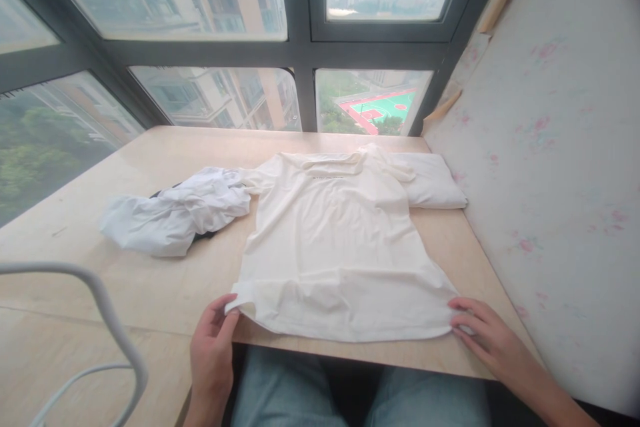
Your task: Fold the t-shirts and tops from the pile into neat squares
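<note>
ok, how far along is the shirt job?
Looks done: the cream T-shirt is spread out; the flat white bundle seems folded. In hand: left hand and right hand at opposite hem corners. Remaining, probably: smoothing the wrinkles near the hem, folding it, sorting the crumpled white pile.

Jeans (285, 387) of soft, faded blue denim are worn, seen at six o'clock — both thighs are covered, the cloth lightly creased and paler in patches. The left hand (214, 340), at seven o'clock, and the right hand (487, 337), at four o'clock, are left bare, with slim fingers. The right forearm (547, 390) is also uncovered — it is cut off by the view's lower edge.
</note>
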### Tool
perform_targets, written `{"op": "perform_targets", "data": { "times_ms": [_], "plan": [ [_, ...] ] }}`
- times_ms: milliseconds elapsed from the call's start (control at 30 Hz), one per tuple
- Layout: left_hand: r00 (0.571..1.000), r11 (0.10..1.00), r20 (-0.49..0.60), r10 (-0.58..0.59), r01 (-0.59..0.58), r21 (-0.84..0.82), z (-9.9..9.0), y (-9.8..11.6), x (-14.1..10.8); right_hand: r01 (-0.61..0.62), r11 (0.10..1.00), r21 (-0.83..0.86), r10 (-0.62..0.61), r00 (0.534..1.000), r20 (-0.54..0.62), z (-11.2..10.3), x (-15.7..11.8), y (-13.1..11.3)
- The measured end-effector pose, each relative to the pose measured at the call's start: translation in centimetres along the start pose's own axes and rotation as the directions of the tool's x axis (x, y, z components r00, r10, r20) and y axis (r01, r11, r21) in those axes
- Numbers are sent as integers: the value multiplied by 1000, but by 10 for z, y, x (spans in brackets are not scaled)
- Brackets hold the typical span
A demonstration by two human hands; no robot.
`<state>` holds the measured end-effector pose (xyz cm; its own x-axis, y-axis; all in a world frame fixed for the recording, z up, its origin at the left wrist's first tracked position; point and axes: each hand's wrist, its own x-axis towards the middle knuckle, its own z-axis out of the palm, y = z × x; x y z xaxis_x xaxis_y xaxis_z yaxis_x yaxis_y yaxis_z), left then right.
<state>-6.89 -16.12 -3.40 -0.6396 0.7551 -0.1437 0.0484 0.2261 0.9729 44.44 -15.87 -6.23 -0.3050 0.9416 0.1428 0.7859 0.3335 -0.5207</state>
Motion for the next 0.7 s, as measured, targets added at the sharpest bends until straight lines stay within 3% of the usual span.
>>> {"op": "perform_targets", "data": {
  "times_ms": [200,333,400,467,533,567,600,700],
  "plan": [
    [1000,997,5,-12,11,76,-8,0,5,-89,995,38,90,996,-22,2,4,-7],
    [998,937,-51,35,-15,348,-19,4,8,-231,957,175,249,964,-90,2,3,-13],
    [996,860,-62,69,-28,509,-25,9,9,-357,907,226,401,896,-194,4,2,-14],
    [994,783,-52,95,-42,620,-30,15,8,-472,845,251,531,791,-303,6,1,-14],
    [993,737,-36,109,-56,673,-34,18,8,-525,808,269,590,720,-366,6,1,-14],
    [994,726,-30,107,-58,685,-36,19,9,-525,808,266,589,725,-357,5,1,-13],
    [995,720,-25,101,-56,692,-38,20,9,-508,824,251,566,760,-319,3,2,-13],
    [995,707,-29,94,-46,706,-44,22,11,-324,931,169,340,937,-77,-3,2,-9]
  ]
}}
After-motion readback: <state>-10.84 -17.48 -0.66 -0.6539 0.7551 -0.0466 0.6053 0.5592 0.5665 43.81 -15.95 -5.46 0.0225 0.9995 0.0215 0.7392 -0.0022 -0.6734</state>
